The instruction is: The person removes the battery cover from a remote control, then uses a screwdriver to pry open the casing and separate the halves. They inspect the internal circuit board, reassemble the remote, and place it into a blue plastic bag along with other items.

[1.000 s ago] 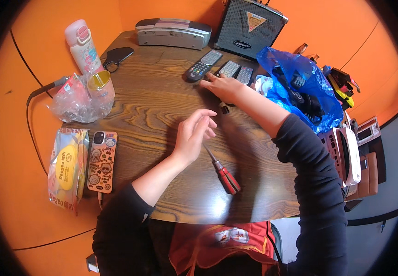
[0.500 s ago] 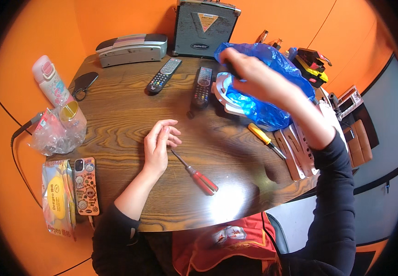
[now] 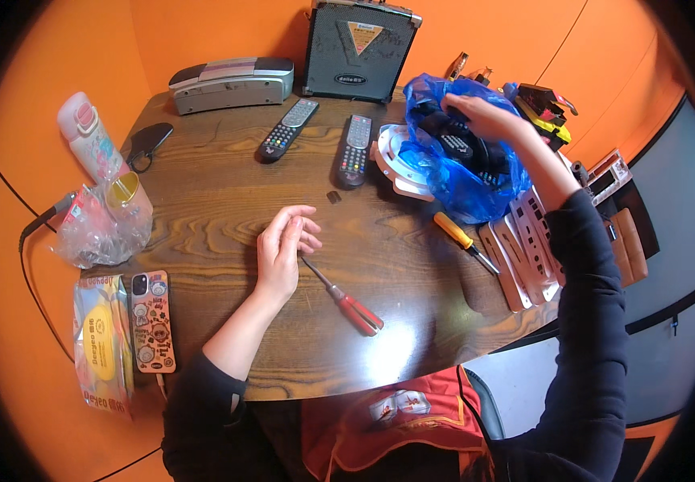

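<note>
My left hand (image 3: 282, 251) rests above the table, palm turned inward, fingers loosely bent and apart, holding nothing. Just beside it lies a screwdriver (image 3: 354, 311) with a red handle, its shaft pointing toward my fingers. My right hand (image 3: 488, 120) is at the far rim of a blue plastic bag (image 3: 476, 193). Its fingers are close together and bent over; what they grip, if anything, is hidden. Black remote controls (image 3: 456, 146) show inside the open bag. Two more remotes, a left one (image 3: 290, 128) and a right one (image 3: 355, 153), lie on the table.
A small dark piece (image 3: 333, 197) lies below the right remote. Beside the bag are a white round part (image 3: 400, 165), a yellow-handled screwdriver (image 3: 453, 231) and pale strips (image 3: 516, 261). A speaker (image 3: 359, 52) stands behind; a phone (image 3: 153, 325) and a bottle (image 3: 90, 136) are at left.
My right hand has moved right across the bag. The bag has shifted right and opened out, so the remotes inside show. My left hand has hardly moved.
</note>
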Motion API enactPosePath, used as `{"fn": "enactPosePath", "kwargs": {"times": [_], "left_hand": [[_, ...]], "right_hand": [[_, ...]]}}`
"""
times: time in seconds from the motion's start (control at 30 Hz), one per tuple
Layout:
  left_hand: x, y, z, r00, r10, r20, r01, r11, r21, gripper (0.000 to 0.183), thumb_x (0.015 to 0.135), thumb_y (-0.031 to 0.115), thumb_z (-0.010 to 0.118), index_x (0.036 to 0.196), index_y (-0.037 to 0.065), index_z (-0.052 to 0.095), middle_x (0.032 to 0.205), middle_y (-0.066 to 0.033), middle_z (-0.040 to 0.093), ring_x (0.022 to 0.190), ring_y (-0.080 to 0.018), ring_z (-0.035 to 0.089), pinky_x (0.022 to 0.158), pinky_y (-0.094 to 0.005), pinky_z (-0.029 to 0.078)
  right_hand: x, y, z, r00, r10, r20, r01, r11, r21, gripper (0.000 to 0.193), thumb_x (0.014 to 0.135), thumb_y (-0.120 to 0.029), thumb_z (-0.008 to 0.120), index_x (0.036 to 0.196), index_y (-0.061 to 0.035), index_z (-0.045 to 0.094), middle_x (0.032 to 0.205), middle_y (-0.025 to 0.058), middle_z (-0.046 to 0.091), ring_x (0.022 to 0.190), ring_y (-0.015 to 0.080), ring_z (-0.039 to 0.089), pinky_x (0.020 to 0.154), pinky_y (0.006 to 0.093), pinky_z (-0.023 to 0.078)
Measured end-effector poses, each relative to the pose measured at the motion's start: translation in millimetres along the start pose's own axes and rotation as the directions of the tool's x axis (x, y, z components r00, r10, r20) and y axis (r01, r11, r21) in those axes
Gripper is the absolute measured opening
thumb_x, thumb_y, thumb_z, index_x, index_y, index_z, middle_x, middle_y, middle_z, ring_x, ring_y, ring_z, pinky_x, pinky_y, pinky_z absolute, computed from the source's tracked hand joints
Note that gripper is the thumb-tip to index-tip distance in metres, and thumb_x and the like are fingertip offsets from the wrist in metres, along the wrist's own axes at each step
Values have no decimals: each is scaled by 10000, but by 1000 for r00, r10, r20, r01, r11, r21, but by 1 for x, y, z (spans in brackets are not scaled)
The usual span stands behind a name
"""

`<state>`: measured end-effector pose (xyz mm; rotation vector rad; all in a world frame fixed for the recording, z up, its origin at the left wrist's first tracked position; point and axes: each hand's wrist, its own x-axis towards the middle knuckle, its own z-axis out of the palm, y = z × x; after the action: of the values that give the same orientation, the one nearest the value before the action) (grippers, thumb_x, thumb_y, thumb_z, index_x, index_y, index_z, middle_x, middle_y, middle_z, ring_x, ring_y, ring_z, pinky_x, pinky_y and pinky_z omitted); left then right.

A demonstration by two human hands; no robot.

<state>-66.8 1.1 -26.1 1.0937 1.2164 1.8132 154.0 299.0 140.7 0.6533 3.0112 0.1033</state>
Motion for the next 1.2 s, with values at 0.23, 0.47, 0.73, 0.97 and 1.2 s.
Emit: {"fn": "enactPosePath", "kwargs": {"times": [0.23, 0.47, 0.73, 0.97, 1.2], "left_hand": [[0, 1, 0, 1000, 7, -12, -7, 1000, 17, 264, 934, 225, 401, 1020, 24, 549, 780, -58, 587, 645, -101, 572, 562, -211, 436], [0, 0, -2, 1000, 1, -12, -1, 1000, 1, 278, 936, 233, 397, 1033, 20, 546, 788, -60, 578, 648, -107, 571, 573, -214, 441], [1, 2, -3, 1000, -14, 13, 14, 999, 37, 320, 943, 267, 353, 1046, 17, 525, 813, -68, 571, 657, -116, 569, 590, -221, 436], [1, 0, -3, 1000, -18, 15, 17, 999, 48, 337, 945, 284, 343, 1052, 13, 513, 820, -73, 569, 665, -123, 570, 596, -228, 436], [2, 2, -1, 1000, -8, 0, 8, 1000, -1, 301, 945, 249, 371, 1026, 15, 542, 800, -56, 573, 652, -98, 565, 579, -201, 431]], "right_hand": [[26, -50, 22, 953, 135, -273, -177, 975, -135, 508, 704, 117, 488, 1182, -53, 462, 1205, 188, 494, 1058, 350, 514, 864, 383, 448], [61, -168, 76, 997, -46, -61, 26, 957, -288, 422, 732, -82, 575, 1148, -124, 522, 1096, 230, 541, 919, 377, 590, 724, 432, 501], [71, -154, 100, 986, -6, -169, -32, 976, -218, 345, 760, -120, 579, 1083, -106, 459, 984, 263, 541, 689, 387, 632, 538, 410, 523], [-20, -159, -2, 690, -126, -713, 296, 948, 119, 521, 687, -55, 641, 1156, -66, 415, 995, 204, 571, 828, 383, 598, 699, 393, 504], [-47, -61, -27, 966, 159, -204, -148, 987, 70, 455, 672, 53, 542, 1102, -82, 481, 909, 193, 598, 862, 356, 585, 752, 369, 473]]}}
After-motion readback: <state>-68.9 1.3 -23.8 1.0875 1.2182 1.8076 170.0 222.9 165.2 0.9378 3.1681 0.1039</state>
